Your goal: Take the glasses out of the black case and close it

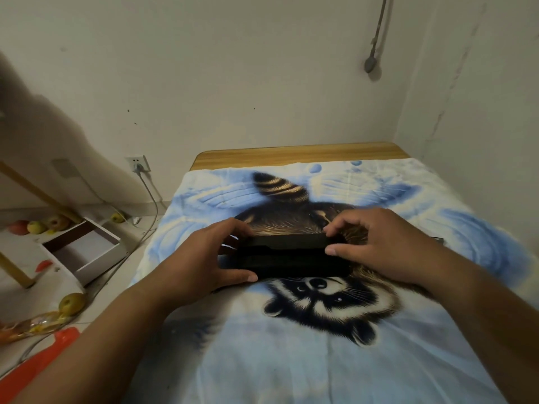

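Observation:
A long black glasses case (284,255) lies across the middle of the bed, on a blue blanket printed with a raccoon. My left hand (201,258) grips its left end, thumb along the near edge and fingers over the far edge. My right hand (376,243) holds its right end, fingertips on the lid's top edge and thumb against the front. The lid sits nearly down on the base, with a thin dark gap showing along the front. A small dark object (437,239) peeks out past my right wrist on the blanket; I cannot tell if it is the glasses.
The bed's wooden headboard edge (297,154) meets the wall ahead, with a second wall close on the right. On the floor to the left are an open white box (87,252), several apples (71,303), a power cord (151,199) and an orange object (38,363).

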A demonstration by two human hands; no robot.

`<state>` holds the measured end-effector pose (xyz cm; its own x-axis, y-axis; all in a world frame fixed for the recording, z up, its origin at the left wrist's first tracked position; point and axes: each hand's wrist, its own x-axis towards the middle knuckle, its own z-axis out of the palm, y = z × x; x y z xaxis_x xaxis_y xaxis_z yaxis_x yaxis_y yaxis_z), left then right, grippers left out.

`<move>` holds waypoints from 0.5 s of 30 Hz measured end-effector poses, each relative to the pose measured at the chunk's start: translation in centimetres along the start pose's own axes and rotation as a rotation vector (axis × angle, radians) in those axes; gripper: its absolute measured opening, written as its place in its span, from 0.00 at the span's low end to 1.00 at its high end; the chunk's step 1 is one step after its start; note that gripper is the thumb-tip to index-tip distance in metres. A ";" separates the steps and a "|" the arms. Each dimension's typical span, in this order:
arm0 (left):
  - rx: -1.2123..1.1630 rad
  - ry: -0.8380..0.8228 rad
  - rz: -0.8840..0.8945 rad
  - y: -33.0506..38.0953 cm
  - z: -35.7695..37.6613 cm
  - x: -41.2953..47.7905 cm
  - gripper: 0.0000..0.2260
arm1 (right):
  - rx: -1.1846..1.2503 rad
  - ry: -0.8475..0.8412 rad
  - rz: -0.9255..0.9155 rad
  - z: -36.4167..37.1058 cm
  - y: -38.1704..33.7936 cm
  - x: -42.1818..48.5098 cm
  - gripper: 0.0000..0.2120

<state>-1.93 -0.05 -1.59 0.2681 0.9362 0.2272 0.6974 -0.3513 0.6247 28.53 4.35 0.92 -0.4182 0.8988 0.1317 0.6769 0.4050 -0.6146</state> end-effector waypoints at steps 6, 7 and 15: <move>0.012 -0.016 0.007 -0.1 0.1 0.0 0.26 | -0.078 -0.042 -0.073 0.7 -0.1 -0.5 0.17; 0.014 -0.017 0.014 -0.2 0.1 0.0 0.25 | -0.090 -0.041 -0.091 0.8 -0.1 -0.5 0.18; -0.016 0.015 0.012 0.6 -0.1 0.0 0.26 | -0.002 0.079 -0.094 0.5 -1.0 -0.9 0.16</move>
